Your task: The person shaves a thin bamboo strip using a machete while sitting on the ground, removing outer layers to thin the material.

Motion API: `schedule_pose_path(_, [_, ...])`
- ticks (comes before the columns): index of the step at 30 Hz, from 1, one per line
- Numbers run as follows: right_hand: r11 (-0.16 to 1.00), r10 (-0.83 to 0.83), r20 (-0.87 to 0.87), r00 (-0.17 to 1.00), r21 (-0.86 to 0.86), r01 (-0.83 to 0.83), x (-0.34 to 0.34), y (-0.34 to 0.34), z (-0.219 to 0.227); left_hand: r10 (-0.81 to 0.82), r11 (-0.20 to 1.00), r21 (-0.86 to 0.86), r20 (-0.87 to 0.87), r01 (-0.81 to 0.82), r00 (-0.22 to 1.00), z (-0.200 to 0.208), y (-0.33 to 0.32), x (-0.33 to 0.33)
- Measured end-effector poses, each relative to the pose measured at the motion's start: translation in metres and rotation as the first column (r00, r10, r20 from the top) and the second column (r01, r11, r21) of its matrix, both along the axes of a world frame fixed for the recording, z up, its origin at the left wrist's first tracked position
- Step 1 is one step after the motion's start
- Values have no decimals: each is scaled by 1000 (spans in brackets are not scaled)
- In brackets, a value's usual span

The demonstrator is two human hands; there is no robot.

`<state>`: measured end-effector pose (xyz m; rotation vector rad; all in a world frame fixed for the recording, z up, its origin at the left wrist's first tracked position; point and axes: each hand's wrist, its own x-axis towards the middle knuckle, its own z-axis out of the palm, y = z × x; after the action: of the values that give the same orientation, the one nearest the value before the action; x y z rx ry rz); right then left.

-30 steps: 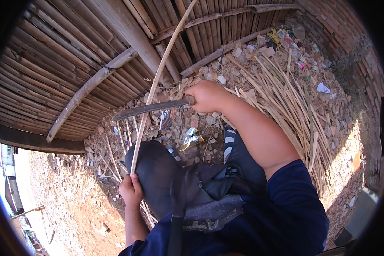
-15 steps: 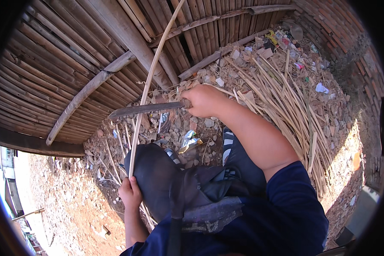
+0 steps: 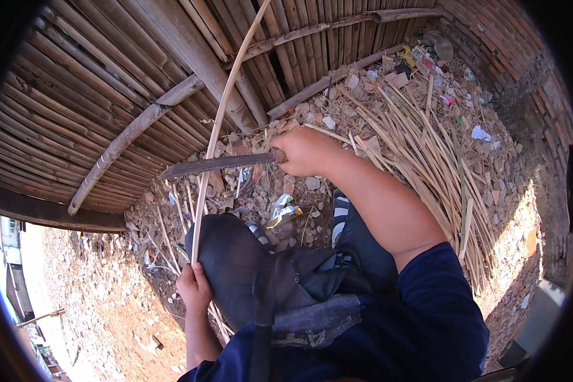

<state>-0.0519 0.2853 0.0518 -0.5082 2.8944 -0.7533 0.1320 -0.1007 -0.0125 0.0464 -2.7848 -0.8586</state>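
My left hand (image 3: 194,286) is closed around the lower end of a long pale bamboo strip (image 3: 219,121), beside my left knee. The strip rises past the knee and out of the upper edge of the view. In my right hand (image 3: 296,151) is the handle of a machete, mostly covered by my fingers. Its dark blade (image 3: 219,164) points left and lies across the strip, touching or nearly touching it. A thin curled shaving (image 3: 206,121) sticks out from the strip above the blade.
A heap of split bamboo strips (image 3: 420,153) lies on rubble to my right. More thin strips (image 3: 165,232) lie by my left knee. A bamboo slat wall (image 3: 108,83) stands ahead and left, a brick wall (image 3: 496,38) at the far right. A shiny wrapper (image 3: 284,210) lies between my feet.
Hardly anything differs. The machete and the strip stay in nearly the same place, with only a very slight shift of the blade.
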Motion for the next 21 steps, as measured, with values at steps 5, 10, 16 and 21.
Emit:
schedule_pose_path(5, [979,130,38,991,152,-134,8,-17,18,5,1000,0,25,-5,1000,0,-2,1])
schedule_pose_path(10, [996,51,-54,997,80,-46,-5,2,1,-12,1000,-11,-42,12,999,-1,0,0])
schedule_pose_path(16, [999,54,-38,998,2,-54,3,-11,-2,10,999,41,27,-12,1000,0,-1,1])
schedule_pose_path(21, [991,130,-51,990,45,-128,1,-20,-2,5,1000,19,7,-5,1000,-1,-2,2])
